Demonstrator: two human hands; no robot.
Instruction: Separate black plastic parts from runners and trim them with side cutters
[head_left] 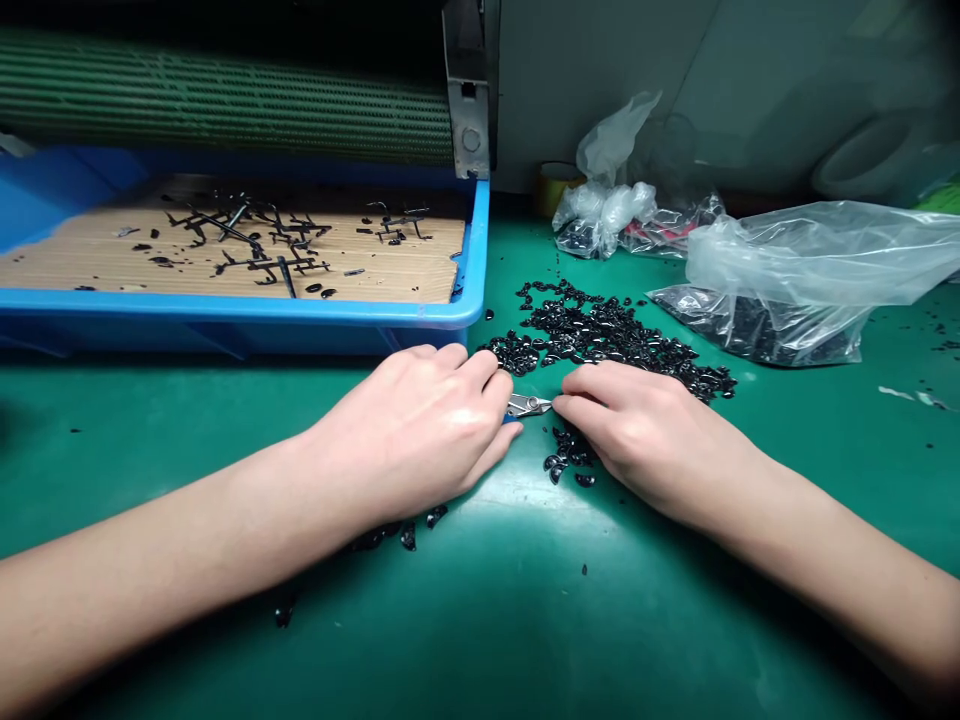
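My left hand (442,425) is wrapped round a pair of blue-handled nippers (531,405), whose metal jaws point right. Just at the tip of the jaws, the fingers of my right hand (637,420) are pinched together; whatever they hold is too small or too hidden to make out. Behind both hands spreads a pile of small glossy black plastic pieces (615,330). A smaller cluster of the same black pieces (570,450) lies beneath my right fingers, and a few loose pieces (408,537) show below my left wrist.
At the back left stands a blue tray (360,312) lined with cardboard (390,275), bearing black branched plastic sprues (277,250). A machine with a ribbed green face (225,95) overhangs it. Clear plastic bags (810,270) of black pieces lie back right on the green table (495,620).
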